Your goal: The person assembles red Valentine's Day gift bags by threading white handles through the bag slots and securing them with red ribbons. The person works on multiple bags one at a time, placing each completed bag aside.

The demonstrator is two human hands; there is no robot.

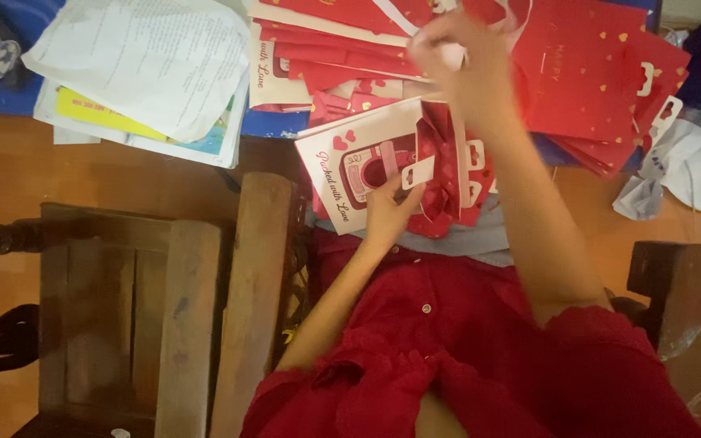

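Wooden floor, cluttered; left hand pinches red-and-white paper bag; right hand blurred, probably closed on white scrap; one-handed hold could tear bag.

1. We are seeing smooth, slightly glossy card under the fingers of the left hand: a red and white paper bag.
2. Beyond the right hand, the stacked red bags are looking like the same smooth card.
3. Left of the fingers, matt printed paper sheets are lying.
4. Below them, the stool is showing worn, rough wood.
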